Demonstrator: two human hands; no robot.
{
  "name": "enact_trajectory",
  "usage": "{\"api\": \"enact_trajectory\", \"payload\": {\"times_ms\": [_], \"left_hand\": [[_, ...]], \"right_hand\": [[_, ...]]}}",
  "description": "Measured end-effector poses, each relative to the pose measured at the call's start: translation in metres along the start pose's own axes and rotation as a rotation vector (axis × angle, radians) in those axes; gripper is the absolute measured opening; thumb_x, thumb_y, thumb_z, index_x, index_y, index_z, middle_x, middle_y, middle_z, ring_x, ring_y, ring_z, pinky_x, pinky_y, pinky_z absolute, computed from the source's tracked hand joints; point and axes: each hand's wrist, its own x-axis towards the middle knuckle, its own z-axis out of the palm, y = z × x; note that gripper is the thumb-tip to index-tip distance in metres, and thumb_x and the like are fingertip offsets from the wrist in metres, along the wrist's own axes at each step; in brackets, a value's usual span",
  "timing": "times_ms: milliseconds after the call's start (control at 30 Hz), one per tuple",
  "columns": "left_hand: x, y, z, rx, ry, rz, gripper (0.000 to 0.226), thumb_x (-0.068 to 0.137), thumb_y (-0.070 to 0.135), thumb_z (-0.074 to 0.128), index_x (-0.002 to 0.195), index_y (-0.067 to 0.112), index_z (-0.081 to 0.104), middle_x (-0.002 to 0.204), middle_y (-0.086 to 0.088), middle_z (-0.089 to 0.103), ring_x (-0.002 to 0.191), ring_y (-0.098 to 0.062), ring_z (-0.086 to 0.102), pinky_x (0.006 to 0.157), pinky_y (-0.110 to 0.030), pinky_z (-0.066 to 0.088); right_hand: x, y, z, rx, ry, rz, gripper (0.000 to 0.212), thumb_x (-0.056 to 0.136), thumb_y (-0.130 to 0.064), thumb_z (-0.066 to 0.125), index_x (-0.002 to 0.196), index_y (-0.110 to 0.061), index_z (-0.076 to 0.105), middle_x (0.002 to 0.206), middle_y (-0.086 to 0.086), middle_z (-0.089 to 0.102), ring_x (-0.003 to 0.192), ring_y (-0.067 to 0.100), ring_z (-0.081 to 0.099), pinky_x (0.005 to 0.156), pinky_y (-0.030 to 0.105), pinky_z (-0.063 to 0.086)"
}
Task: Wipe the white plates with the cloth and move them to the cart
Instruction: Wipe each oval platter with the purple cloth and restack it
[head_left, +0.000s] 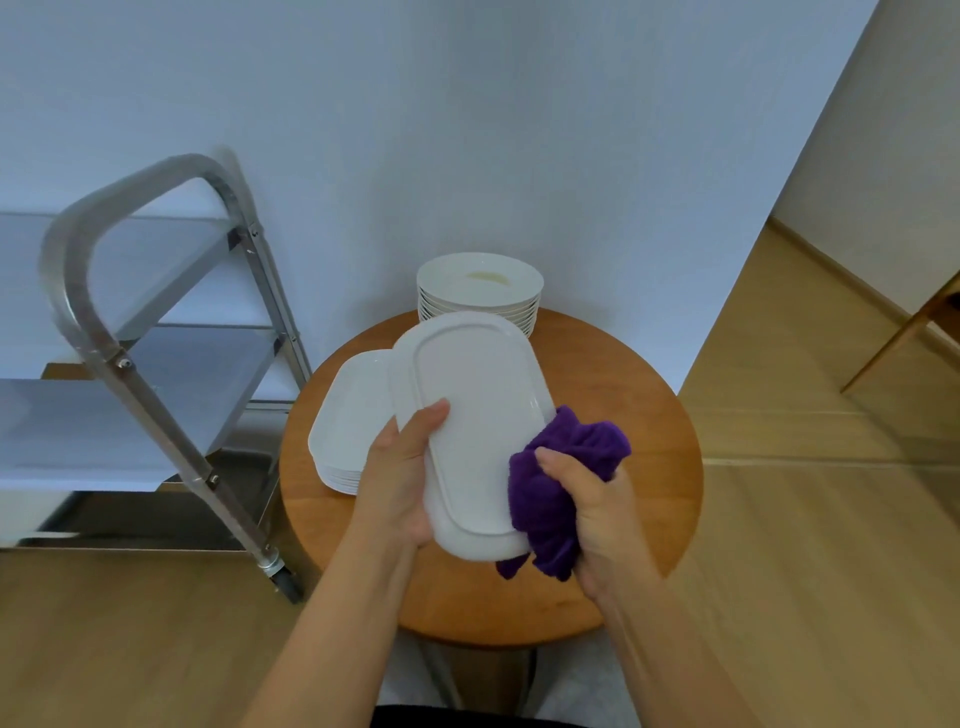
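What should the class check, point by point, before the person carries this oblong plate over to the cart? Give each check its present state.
1. Left hand grips the oblong plate firmly: ok, thumb on top, fingers beneath.
2. Purple cloth is in the right hand and touching the plate's edge: ok.
3. Plate fully wiped: cannot tell.
4. Cart shelves free for the plate: ok, the visible shelves look bare.
5. Remaining oblong stack sits steady on the round table: ok.
6. Top dish of the round stack clean: not ok, a yellowish mark shows.
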Motion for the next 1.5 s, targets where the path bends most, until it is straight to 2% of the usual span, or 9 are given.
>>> {"api": "enact_trajectory", "payload": {"times_ms": [233, 467, 633, 833, 1000, 1233, 1300, 1367, 1500], "left_hand": [[-0.009, -0.009, -0.003, 0.308, 0.111, 0.118, 0.03, 0.079, 0.052, 0.053, 0.099, 0.036, 0.068, 0.097, 0.001, 0.074, 0.088, -0.019, 0.071, 0.067, -0.036, 0.058], [-0.017, -0.001, 0.007, 0.46, -0.056, 0.048, 0.04, 0.081, 0.056, 0.042, 0.102, 0.032, 0.067, 0.097, 0.0, 0.074, 0.09, -0.018, 0.07, 0.067, -0.029, 0.058], [-0.017, -0.007, 0.016, 0.295, 0.036, 0.056, 0.035, 0.088, 0.049, 0.047, 0.106, 0.029, 0.068, 0.103, -0.008, 0.072, 0.098, -0.023, 0.068, 0.082, -0.039, 0.055], [-0.008, 0.009, 0.007, 0.121, 0.347, 0.103, 0.037, 0.089, 0.056, 0.046, 0.098, 0.024, 0.061, 0.091, -0.005, 0.074, 0.084, -0.024, 0.071, 0.071, -0.038, 0.058], [-0.012, 0.009, 0.002, -0.068, 0.249, 0.082, 0.04, 0.091, 0.055, 0.04, 0.111, 0.026, 0.06, 0.105, -0.007, 0.072, 0.091, -0.029, 0.07, 0.076, -0.045, 0.058], [-0.02, 0.0, -0.002, -0.022, 0.176, 0.128, 0.036, 0.088, 0.05, 0.043, 0.106, 0.028, 0.064, 0.104, -0.003, 0.073, 0.092, -0.024, 0.07, 0.075, -0.044, 0.058], [-0.021, -0.001, -0.005, 0.092, 0.245, 0.157, 0.034, 0.086, 0.053, 0.044, 0.099, 0.032, 0.067, 0.098, 0.0, 0.074, 0.089, -0.02, 0.071, 0.075, -0.042, 0.058], [-0.022, -0.004, -0.008, 0.37, 0.331, 0.24, 0.042, 0.081, 0.063, 0.039, 0.092, 0.034, 0.066, 0.086, 0.01, 0.074, 0.079, -0.006, 0.07, 0.065, -0.029, 0.058], [-0.03, -0.017, -0.006, 1.005, 0.252, 0.45, 0.051, 0.073, 0.065, 0.034, 0.083, 0.026, 0.064, 0.067, 0.008, 0.064, 0.066, 0.01, 0.06, 0.05, -0.006, 0.044]], "right_hand": [[-0.004, 0.024, 0.001, -0.089, 0.217, -0.096, 0.062, 0.073, -0.003, 0.072, 0.123, -0.035, 0.054, 0.111, -0.001, 0.062, 0.096, 0.022, 0.063, 0.064, 0.03, 0.054], [0.024, -0.037, 0.019, -0.742, -0.286, -0.442, 0.09, 0.082, -0.004, 0.066, 0.134, -0.056, 0.014, 0.117, -0.028, 0.044, 0.108, -0.003, 0.05, 0.087, 0.009, 0.042], [0.012, -0.028, 0.055, -0.946, -0.398, -0.519, 0.087, 0.073, -0.026, 0.058, 0.146, -0.04, 0.013, 0.119, -0.019, 0.042, 0.109, 0.004, 0.045, 0.092, 0.009, 0.031], [-0.017, 0.015, 0.053, -0.935, -0.416, -0.565, 0.072, 0.077, -0.032, 0.056, 0.142, -0.041, 0.025, 0.14, -0.015, 0.043, 0.127, -0.001, 0.038, 0.111, 0.016, 0.022], [-0.016, 0.025, 0.03, -0.809, -0.198, -0.619, 0.063, 0.076, -0.016, 0.061, 0.13, -0.04, 0.038, 0.136, -0.022, 0.042, 0.132, -0.001, 0.035, 0.111, 0.049, 0.032], [-0.007, 0.028, 0.002, -0.705, 0.036, -0.578, 0.06, 0.085, -0.004, 0.063, 0.129, -0.039, 0.043, 0.123, -0.026, 0.05, 0.112, -0.007, 0.051, 0.088, 0.009, 0.043], [0.001, 0.023, -0.003, -0.686, 0.108, -0.434, 0.055, 0.086, -0.001, 0.061, 0.131, -0.032, 0.049, 0.122, -0.015, 0.056, 0.109, -0.007, 0.052, 0.088, 0.008, 0.041], [0.006, 0.015, -0.007, -0.572, 0.208, -0.246, 0.051, 0.087, -0.003, 0.06, 0.131, -0.027, 0.052, 0.12, -0.003, 0.061, 0.107, 0.01, 0.058, 0.092, 0.029, 0.048], [0.005, -0.011, 0.002, -0.041, 0.152, -0.001, 0.034, 0.079, -0.023, 0.071, 0.111, -0.021, 0.063, 0.092, 0.005, 0.073, 0.082, 0.02, 0.07, 0.064, 0.033, 0.057]]}}
